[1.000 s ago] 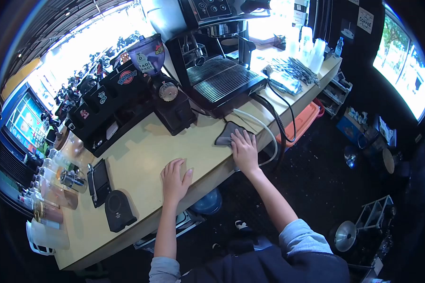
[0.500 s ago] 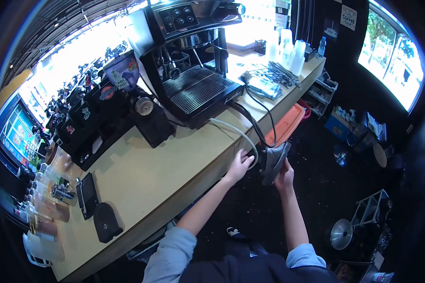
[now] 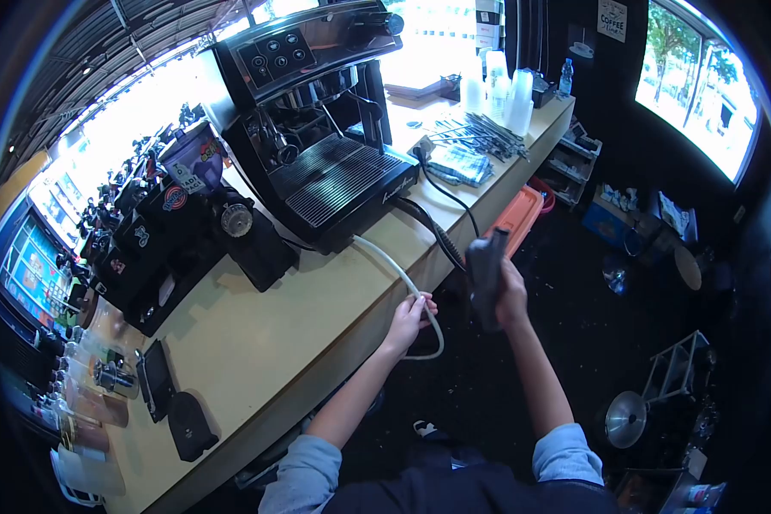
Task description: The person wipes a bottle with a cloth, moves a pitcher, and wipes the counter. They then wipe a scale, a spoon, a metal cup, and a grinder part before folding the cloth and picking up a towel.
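Note:
My left hand is closed round a pale hose beside the counter's front edge. The hose comes from under the espresso machine and loops down past the edge. Over the dark floor, my right hand grips a dark grey object, blurred and held upright; what it is I cannot make out. Black cables hang from the machine over the edge, just left of that object.
The wooden counter runs diagonally, bearing a black grinder, plastic cups and wrapped packets. An orange tray is beyond my right hand. A metal rack and round metal lid are at right.
My left hand has shifted left and closed on the hose, which now hangs in a lower loop. The grey object in my right hand has turned more upright. The view has shifted slightly.

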The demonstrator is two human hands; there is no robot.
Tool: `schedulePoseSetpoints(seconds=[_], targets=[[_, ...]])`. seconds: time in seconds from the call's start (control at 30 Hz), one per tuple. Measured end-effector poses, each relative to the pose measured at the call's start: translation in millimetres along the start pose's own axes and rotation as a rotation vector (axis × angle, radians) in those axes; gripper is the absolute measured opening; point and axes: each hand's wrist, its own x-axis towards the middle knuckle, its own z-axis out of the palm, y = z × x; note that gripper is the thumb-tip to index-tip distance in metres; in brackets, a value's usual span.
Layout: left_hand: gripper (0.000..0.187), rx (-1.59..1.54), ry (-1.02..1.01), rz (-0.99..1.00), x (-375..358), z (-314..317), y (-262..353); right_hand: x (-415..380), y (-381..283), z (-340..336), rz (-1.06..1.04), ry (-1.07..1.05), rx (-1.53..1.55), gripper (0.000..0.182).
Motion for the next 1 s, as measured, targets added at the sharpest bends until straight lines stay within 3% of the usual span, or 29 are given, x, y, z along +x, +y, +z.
schedulePoseSetpoints(seconds=[0.07, 0.1, 0.13, 0.2, 0.23, 0.3, 0.37, 0.53, 0.6, 0.63, 0.73, 0.8, 0.83, 0.93, 1.0], targets=[[0.024, -0.027, -0.030, -0.007, -12.3, -8.1, 6.8, 24.5, 28.8, 20.4, -0.138, 0.070, -0.363, 0.038], [0.024, -0.020, -0.026, -0.007, -16.5, -10.7, 10.2, 21.7, 20.3, 46.2, -0.267, -0.037, -0.564, 0.035], [0.025, -0.028, -0.039, -0.026, -20.4, -12.8, 13.0, 31.7, 33.2, 55.7, -0.230, -0.146, -0.639, 0.032], [0.027, -0.015, -0.062, -0.058, -23.3, -18.0, 15.0, 49.7, 58.1, 74.4, -0.569, -0.481, -0.903, 0.028], [0.027, -0.011, -0.062, -0.058, -24.1, -18.9, 13.1, 54.6, 63.4, 83.0, -0.475, -0.721, -1.120, 0.030], [0.029, -0.036, -0.052, -0.087, -25.7, -19.5, 11.7, 65.9, 80.9, 97.8, -0.623, -0.750, -1.311, 0.035], [0.029, -0.026, -0.060, -0.093, -24.1, -20.6, 13.3, 85.9, 85.7, 105.7, -0.546, -0.805, -1.516, 0.041], [0.027, -0.077, -0.123, -0.076, -12.0, -15.6, 5.2, 102.1, 84.5, 131.2, -0.436, -0.615, -1.710, 0.056], [0.026, -0.088, -0.113, -0.080, -5.9, -11.5, 4.1, 103.5, 75.6, 135.7, -0.145, -0.257, -1.588, 0.064], [0.026, -0.088, -0.116, -0.079, -3.9, -10.3, 3.0, 104.2, 77.6, 135.0, -0.145, -0.255, -1.589, 0.064], [0.024, -0.074, -0.126, -0.053, 1.7, -8.1, -2.7, 105.8, 93.5, 125.7, -0.183, -0.126, -1.567, 0.069], [0.023, -0.063, -0.097, -0.073, 5.7, -8.2, -7.8, 105.3, 102.0, 112.6, -0.332, -0.106, -1.537, 0.063], [0.023, -0.067, -0.097, -0.073, 6.4, -8.0, -9.7, 101.8, 103.6, 106.2, -0.332, -0.109, -1.541, 0.063], [0.024, -0.048, -0.090, -0.073, 11.1, -7.3, -13.4, 82.3, 100.2, 88.6, -0.596, -0.180, -1.591, 0.049], [0.028, -0.025, -0.069, -0.108, 15.4, -7.7, -16.4, 61.5, 89.3, 74.4, -0.566, -0.214, -1.564, 0.047]])
